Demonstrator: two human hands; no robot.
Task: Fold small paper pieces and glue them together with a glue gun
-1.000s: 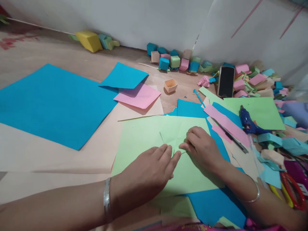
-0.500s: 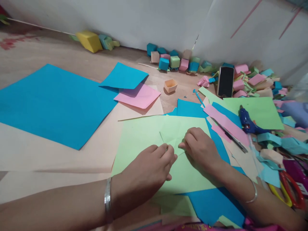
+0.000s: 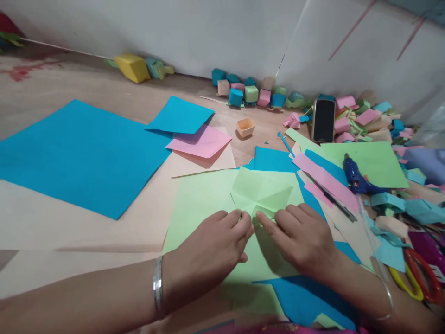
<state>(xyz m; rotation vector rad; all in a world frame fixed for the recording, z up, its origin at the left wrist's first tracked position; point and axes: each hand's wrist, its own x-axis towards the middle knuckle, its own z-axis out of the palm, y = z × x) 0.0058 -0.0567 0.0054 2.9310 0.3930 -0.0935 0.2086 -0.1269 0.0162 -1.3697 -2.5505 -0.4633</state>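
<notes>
A small light green paper piece with creases and raised folds lies over a larger light green sheet. My left hand is closed at the small piece's near left edge, fingertips pinched together on it. From the right, my right hand has its index finger stretched to a folded flap of the same piece. Its other fingers are curled, and the thumb is hidden. Farther back stands a tiny open peach paper box.
Blue and pink sheets lie on the left and centre. Several paper cubes line the wall. To the right are a phone, a blue glue gun, a cutter and scissors.
My right hand has shifted down and its index finger has stretched out toward my left hand. The small green paper's right part now stands up in folds. My left hand stays nearly still.
</notes>
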